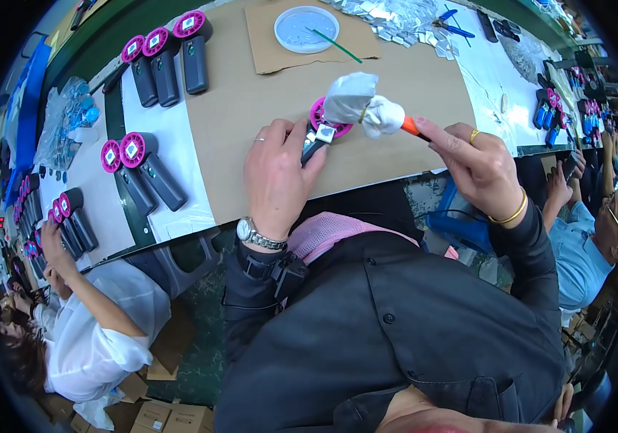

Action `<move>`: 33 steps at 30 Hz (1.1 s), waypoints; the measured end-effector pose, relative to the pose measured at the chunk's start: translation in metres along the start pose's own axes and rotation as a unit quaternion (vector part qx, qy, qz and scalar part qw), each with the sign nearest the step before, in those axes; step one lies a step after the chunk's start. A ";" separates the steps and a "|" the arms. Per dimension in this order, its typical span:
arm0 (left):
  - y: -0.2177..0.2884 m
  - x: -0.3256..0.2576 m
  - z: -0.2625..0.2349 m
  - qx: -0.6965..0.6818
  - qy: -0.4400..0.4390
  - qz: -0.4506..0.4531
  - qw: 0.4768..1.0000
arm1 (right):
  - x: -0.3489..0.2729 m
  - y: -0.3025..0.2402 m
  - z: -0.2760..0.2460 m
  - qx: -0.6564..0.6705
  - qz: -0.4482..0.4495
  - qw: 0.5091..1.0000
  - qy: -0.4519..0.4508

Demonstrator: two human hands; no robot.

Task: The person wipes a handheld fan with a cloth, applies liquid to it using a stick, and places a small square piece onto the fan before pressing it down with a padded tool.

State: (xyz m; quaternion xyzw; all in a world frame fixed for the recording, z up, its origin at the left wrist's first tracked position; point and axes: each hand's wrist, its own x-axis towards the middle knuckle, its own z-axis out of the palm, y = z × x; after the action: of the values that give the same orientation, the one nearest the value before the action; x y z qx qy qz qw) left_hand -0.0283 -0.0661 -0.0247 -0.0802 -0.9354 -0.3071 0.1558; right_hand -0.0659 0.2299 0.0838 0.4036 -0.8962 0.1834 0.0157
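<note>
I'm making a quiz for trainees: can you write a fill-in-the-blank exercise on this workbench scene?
1. The left hand wears a ring and a wrist ____.
2. The right hand holds a tool with an ____ handle.
3. The tool's tip is wrapped in white ____.
4. The round dish holds a ____ stick.

Missing words: watch; orange; cloth; green

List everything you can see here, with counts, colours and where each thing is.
fan: one, pink head, dark handle, in left hand, on cardboard
tool: one, white-wrapped, orange grip, in right hand, over the fan
fans: three, pink and dark, far left
fans: two, same colours, left
dish: one, clear, round, top, green stick across it
foil pieces: a heap, silver, top right
cardboard: brown, table centre
left hand: ring, wristwatch
right hand: ring, gold bangle
</note>
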 end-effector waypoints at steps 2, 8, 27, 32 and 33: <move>0.002 0.001 -0.001 -0.006 -0.006 -0.003 1.000 | 0.002 0.000 -0.004 0.034 0.009 0.999 0.029; 0.000 0.001 -0.002 -0.003 -0.002 0.006 1.000 | 0.003 -0.010 -0.009 0.026 0.005 0.997 0.067; 0.000 0.001 -0.001 -0.001 -0.014 -0.003 1.000 | -0.002 -0.008 -0.009 0.021 -0.005 0.998 0.059; -0.001 0.001 0.000 0.014 0.005 0.015 1.000 | -0.002 -0.001 -0.002 -0.007 0.005 1.000 0.008; -0.001 -0.001 0.001 0.015 0.001 0.011 1.000 | -0.001 -0.001 -0.001 -0.014 0.008 1.000 -0.003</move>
State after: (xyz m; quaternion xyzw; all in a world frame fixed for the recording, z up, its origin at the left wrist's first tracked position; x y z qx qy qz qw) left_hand -0.0283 -0.0666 -0.0264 -0.0881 -0.9387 -0.2914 0.1615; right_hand -0.0649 0.2306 0.0849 0.3965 -0.9020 0.1700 0.0173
